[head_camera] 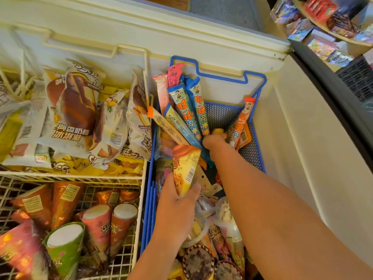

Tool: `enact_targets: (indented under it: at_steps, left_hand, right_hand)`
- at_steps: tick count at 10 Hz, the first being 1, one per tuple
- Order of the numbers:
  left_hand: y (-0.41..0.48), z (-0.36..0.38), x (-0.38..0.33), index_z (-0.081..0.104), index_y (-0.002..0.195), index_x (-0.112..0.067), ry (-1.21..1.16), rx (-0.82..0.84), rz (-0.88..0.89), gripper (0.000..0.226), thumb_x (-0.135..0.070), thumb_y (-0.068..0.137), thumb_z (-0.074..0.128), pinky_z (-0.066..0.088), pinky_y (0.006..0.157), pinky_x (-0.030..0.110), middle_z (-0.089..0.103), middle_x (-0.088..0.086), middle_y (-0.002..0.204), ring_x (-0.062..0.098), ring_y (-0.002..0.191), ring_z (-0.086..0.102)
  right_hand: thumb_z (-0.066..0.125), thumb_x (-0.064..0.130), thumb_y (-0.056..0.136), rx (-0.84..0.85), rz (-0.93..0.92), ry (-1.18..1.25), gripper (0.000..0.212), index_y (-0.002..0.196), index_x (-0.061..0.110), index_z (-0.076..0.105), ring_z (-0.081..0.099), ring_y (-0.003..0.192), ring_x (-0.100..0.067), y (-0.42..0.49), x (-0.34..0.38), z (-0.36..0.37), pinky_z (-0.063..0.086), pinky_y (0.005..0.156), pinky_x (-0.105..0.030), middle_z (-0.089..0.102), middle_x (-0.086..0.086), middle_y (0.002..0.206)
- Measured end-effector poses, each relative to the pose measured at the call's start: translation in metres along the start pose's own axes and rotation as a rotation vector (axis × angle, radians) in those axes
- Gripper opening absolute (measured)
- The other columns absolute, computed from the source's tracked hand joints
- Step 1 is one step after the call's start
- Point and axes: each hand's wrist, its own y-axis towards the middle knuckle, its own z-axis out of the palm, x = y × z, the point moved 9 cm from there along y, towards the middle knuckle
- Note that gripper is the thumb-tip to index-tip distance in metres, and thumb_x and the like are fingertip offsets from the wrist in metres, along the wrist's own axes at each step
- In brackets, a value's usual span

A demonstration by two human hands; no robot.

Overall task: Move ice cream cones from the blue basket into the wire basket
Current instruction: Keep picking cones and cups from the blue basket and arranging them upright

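A blue basket hangs in the right part of the open chest freezer, filled with long ice pop tubes, cups and wrapped cones. My left hand is shut on a yellow and orange wrapped ice cream cone, held upright over the blue basket near its left wall. My right hand reaches deep among the tubes, fingers curled around a small yellow item that is mostly hidden. The white wire basket sits at lower left and holds several cones.
A second white wire basket at upper left holds chocolate ice cream bar packets. The freezer's white rim runs along the back and its inner wall stands on the right. Shelves of colourful packets stand at top right.
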Motion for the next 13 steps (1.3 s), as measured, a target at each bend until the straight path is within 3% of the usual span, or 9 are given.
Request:
enact_targets:
  at_steps: [1,5,6,7,8,10,11,12,13]
  left_hand:
    - [-0.003,-0.004,-0.003,0.047,0.14,-0.017,-0.01,-0.016,0.006,0.049,-0.021,0.094,0.063,0.032,0.099,0.07,0.037,0.037,0.138,0.06,0.125,0.031]
    - [-0.015,-0.011,-0.023,0.052,0.126,-0.013,-0.092,-0.09,0.1,0.042,-0.031,0.091,0.066,0.04,0.079,0.074,0.048,0.04,0.101,0.065,0.094,0.046]
    - [-0.015,-0.008,-0.025,0.053,0.118,-0.015,-0.031,-0.082,0.116,0.043,-0.043,0.088,0.066,0.045,0.063,0.062,0.044,-0.002,0.061,0.016,0.05,0.041]
    - [-0.025,-0.008,-0.036,0.053,0.101,-0.023,-0.034,-0.061,0.122,0.037,-0.055,0.085,0.063,0.043,0.08,0.071,0.052,-0.008,0.061,0.012,0.054,0.05]
    - [-0.037,-0.014,-0.039,0.044,0.132,-0.019,-0.087,-0.077,0.06,0.089,-0.077,0.067,0.06,0.028,0.102,0.073,0.05,0.03,0.137,0.06,0.123,0.042]
    - [-0.057,-0.043,-0.044,0.044,0.135,-0.015,-0.103,-0.071,0.111,0.105,-0.085,0.059,0.061,0.022,0.102,0.076,0.042,0.027,0.144,0.06,0.131,0.023]
    - [-0.076,-0.068,-0.048,0.06,0.101,-0.016,-0.038,-0.14,0.181,0.067,-0.075,0.069,0.063,0.047,0.085,0.067,0.065,0.013,0.099,0.047,0.106,0.057]
    - [-0.091,-0.096,-0.043,0.062,0.083,-0.02,0.05,-0.205,0.188,0.041,-0.061,0.08,0.061,0.05,0.041,0.025,0.06,0.0,0.051,0.015,0.043,0.061]
    - [-0.106,-0.126,-0.034,0.062,0.089,-0.019,0.062,-0.269,0.146,0.031,-0.049,0.091,0.057,0.046,0.035,0.018,0.065,-0.007,0.051,0.006,0.038,0.06]
  right_hand:
    - [0.03,0.023,0.103,0.079,-0.079,-0.403,0.05,0.15,0.01,0.027,0.027,0.143,-0.038,0.008,-0.002,0.005,0.021,0.115,-0.051,0.029,-0.015,0.156]
    - [0.045,0.009,0.096,0.205,-0.082,-0.155,0.012,0.102,0.005,0.055,0.043,0.074,-0.016,-0.061,0.014,-0.024,0.047,0.077,-0.032,0.04,-0.004,0.08]
    - [0.042,0.006,0.097,0.256,-0.178,-0.42,0.03,0.069,0.014,0.035,0.036,0.064,-0.016,-0.086,0.016,-0.024,0.034,0.059,-0.026,0.034,-0.003,0.073]
    - [0.048,0.005,0.09,0.272,-0.137,0.178,0.01,0.082,0.01,0.046,0.045,0.065,-0.021,-0.122,0.005,-0.038,0.042,0.061,-0.035,0.046,-0.009,0.077]
    - [0.043,0.0,0.091,0.343,-0.198,0.225,0.019,0.079,0.015,0.042,0.038,0.056,-0.018,-0.153,-0.009,-0.038,0.031,0.051,-0.031,0.043,-0.007,0.071]
    - [0.052,0.019,0.097,0.548,-0.196,0.329,0.014,0.085,0.019,0.046,0.038,0.043,-0.01,-0.233,-0.022,-0.04,0.032,0.04,-0.026,0.039,0.003,0.058]
    - [0.049,0.034,0.099,0.659,-0.109,0.44,0.017,0.099,0.017,0.046,0.034,0.041,-0.01,-0.277,-0.037,-0.028,0.027,0.04,-0.024,0.038,0.003,0.056]
    - [0.045,0.043,0.1,0.76,-0.04,0.414,0.03,0.096,0.013,0.047,0.036,0.043,-0.011,-0.314,-0.06,-0.006,0.027,0.042,-0.026,0.04,0.001,0.057]
    - [0.042,0.044,0.101,0.854,-0.003,0.434,0.034,0.094,0.011,0.048,0.036,0.044,-0.011,-0.351,-0.076,0.021,0.028,0.043,-0.027,0.04,0.001,0.058]
